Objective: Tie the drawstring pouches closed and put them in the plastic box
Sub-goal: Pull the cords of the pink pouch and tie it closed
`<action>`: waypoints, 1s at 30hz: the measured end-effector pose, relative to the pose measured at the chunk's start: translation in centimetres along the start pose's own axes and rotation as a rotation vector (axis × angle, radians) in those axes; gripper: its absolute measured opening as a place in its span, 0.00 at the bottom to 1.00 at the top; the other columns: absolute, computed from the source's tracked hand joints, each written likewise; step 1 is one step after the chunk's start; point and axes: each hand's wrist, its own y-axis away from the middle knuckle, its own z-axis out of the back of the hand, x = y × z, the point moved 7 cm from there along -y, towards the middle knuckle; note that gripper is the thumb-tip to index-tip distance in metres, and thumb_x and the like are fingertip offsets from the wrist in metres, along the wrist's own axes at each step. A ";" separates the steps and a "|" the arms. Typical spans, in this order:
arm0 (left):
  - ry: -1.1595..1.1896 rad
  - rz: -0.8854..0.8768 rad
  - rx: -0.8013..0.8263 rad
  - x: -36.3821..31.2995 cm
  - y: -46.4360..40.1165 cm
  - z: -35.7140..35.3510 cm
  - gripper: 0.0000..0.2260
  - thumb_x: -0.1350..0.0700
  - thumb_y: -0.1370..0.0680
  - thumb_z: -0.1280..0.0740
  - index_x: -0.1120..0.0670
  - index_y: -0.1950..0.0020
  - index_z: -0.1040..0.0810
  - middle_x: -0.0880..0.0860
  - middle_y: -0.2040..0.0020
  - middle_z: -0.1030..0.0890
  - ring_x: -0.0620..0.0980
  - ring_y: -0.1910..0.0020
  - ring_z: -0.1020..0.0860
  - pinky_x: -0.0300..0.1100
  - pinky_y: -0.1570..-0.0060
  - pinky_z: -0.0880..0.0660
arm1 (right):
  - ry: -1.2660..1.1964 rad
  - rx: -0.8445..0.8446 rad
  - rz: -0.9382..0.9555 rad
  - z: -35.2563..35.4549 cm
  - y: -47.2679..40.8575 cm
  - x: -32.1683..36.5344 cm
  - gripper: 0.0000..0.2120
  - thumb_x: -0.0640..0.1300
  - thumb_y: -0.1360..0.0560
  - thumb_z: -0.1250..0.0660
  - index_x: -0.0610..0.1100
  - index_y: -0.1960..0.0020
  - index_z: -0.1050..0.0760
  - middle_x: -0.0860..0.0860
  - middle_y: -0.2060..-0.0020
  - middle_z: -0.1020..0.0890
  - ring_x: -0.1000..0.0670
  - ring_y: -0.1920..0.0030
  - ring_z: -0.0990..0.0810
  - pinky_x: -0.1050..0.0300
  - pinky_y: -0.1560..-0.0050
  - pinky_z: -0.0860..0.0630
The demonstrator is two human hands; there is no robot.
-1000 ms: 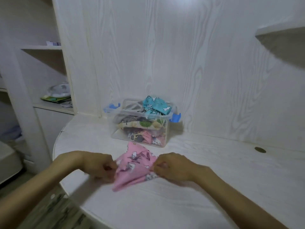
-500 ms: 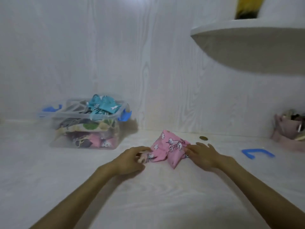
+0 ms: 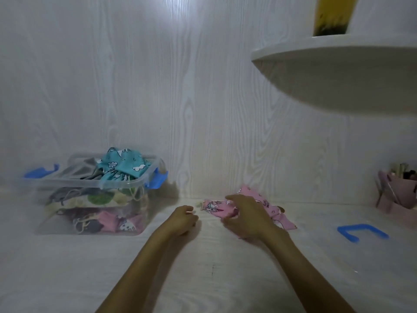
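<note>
White woodgrain bench (image 3: 225, 279) carries one clear box (image 3: 90, 188), heaped with tied pouches, a teal one (image 3: 121, 166) on top. One pink pouch (image 3: 270, 211) lies right of it by the wall. Right hand (image 3: 246, 219) rests on it, fingers spread; left hand (image 3: 182, 219) curls beside its cord end, grip unclear.

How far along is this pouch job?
Mostly done, it seems: the box is already packed to the rim, a teal pouch on top. In hand: a pink pouch on the table, right hand over it, left hand by its cord end. Left: tying and boxing it.
</note>
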 end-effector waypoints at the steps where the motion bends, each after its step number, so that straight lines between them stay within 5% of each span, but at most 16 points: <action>1: -0.011 0.013 0.003 -0.1 -0.2 0.0 0.18 0.62 0.21 0.39 0.58 0.31 0.33 0.55 0.57 0.24 0.46 0.65 0.28 0.36 0.70 0.31 | 0.112 0.073 -0.018 -1.3 -0.4 -0.4 0.30 0.54 0.27 0.34 0.50 0.28 0.37 0.51 0.31 0.30 0.47 0.32 0.32 0.49 0.33 0.35; 3: -0.030 0.029 0.009 -0.6 -0.4 0.3 0.07 0.62 0.21 0.40 0.53 0.45 0.28 0.55 0.57 0.24 0.46 0.64 0.26 0.37 0.68 0.31 | 0.265 0.067 -0.044 -2.8 -1.1 -1.0 0.27 0.52 0.24 0.37 0.51 0.27 0.38 0.49 0.29 0.32 0.46 0.31 0.33 0.49 0.32 0.37; 5: -0.060 0.048 0.042 -0.6 -0.8 0.2 0.07 0.59 0.21 0.38 0.51 0.58 0.31 0.53 0.59 0.25 0.45 0.64 0.25 0.37 0.68 0.31 | 0.225 -0.078 -0.070 -2.7 -1.5 -1.3 0.16 0.48 0.22 0.40 0.51 0.35 0.26 0.50 0.38 0.23 0.47 0.38 0.25 0.54 0.39 0.33; 7: -0.109 0.060 0.066 -0.7 -0.7 0.2 0.03 0.56 0.22 0.36 0.52 0.54 0.28 0.52 0.61 0.24 0.47 0.63 0.25 0.36 0.68 0.31 | 0.046 -0.126 -0.084 -2.5 -1.9 -1.5 0.12 0.45 0.21 0.41 0.48 0.43 0.21 0.53 0.47 0.19 0.49 0.46 0.21 0.59 0.48 0.29; 9: -0.131 0.045 0.098 -0.6 -1.1 0.3 0.19 0.56 0.23 0.33 0.54 0.34 0.32 0.51 0.54 0.22 0.46 0.61 0.24 0.35 0.67 0.28 | -0.267 -0.059 -0.069 -1.9 -2.4 -1.4 0.09 0.42 0.21 0.40 0.46 0.49 0.20 0.54 0.57 0.19 0.53 0.54 0.21 0.65 0.57 0.30; 11: -0.136 0.007 0.136 -1.1 -0.8 0.9 0.35 0.58 0.26 0.30 0.52 0.24 0.45 0.53 0.36 0.27 0.48 0.50 0.23 0.36 0.59 0.25 | -0.598 0.050 -0.086 -0.9 -2.6 -0.7 0.09 0.39 0.21 0.40 0.42 0.51 0.20 0.51 0.59 0.18 0.54 0.57 0.22 0.68 0.54 0.29; 14: -0.075 -0.178 0.216 -3.7 0.7 2.0 0.38 0.56 0.28 0.27 0.42 0.24 0.45 0.50 0.26 0.38 0.49 0.34 0.30 0.37 0.47 0.27 | -1.043 0.233 -0.157 -0.6 -2.1 0.0 0.11 0.38 0.21 0.41 0.36 0.43 0.23 0.38 0.48 0.18 0.41 0.48 0.19 0.50 0.42 0.25; 18: -0.214 -0.434 0.208 -6.7 2.7 3.2 0.21 0.49 0.26 0.30 0.37 0.36 0.33 0.33 0.39 0.28 0.33 0.44 0.27 0.31 0.43 0.30 | -1.320 0.449 -0.075 -0.5 -0.9 2.7 0.16 0.38 0.21 0.43 0.34 0.36 0.28 0.35 0.41 0.22 0.37 0.39 0.24 0.48 0.39 0.25; 21: -0.144 -0.491 0.253 -7.4 3.0 3.3 0.10 0.53 0.24 0.31 0.55 0.45 0.21 0.43 0.57 0.17 0.38 0.60 0.19 0.33 0.59 0.23 | -1.276 0.427 -0.032 0.4 -0.9 2.9 0.17 0.39 0.20 0.43 0.35 0.34 0.30 0.37 0.39 0.22 0.39 0.37 0.25 0.45 0.35 0.28; 23: -0.134 -0.499 0.163 -7.4 2.9 3.7 0.09 0.54 0.25 0.31 0.61 0.54 0.19 0.44 0.71 0.20 0.39 0.72 0.23 0.31 0.70 0.28 | -1.120 0.355 -0.013 1.7 -1.0 2.3 0.17 0.38 0.22 0.39 0.39 0.33 0.29 0.43 0.40 0.21 0.44 0.38 0.23 0.47 0.35 0.28; 27: -0.360 -0.562 -0.219 -8.0 3.1 4.5 0.06 0.46 0.28 0.29 0.48 0.60 0.18 0.45 0.67 0.17 0.41 0.67 0.20 0.41 0.65 0.24 | -1.021 0.369 0.105 4.9 0.1 3.3 0.29 0.39 0.31 0.27 0.53 0.33 0.31 0.54 0.38 0.22 0.55 0.38 0.23 0.57 0.40 0.25; 30: -0.408 -0.616 -0.342 -8.8 3.7 4.5 0.05 0.45 0.29 0.28 0.45 0.59 0.19 0.43 0.65 0.18 0.38 0.63 0.21 0.41 0.62 0.23 | -0.762 0.193 0.028 6.5 0.0 4.1 0.30 0.61 0.33 0.30 0.57 0.33 0.31 0.57 0.40 0.23 0.57 0.42 0.23 0.61 0.45 0.25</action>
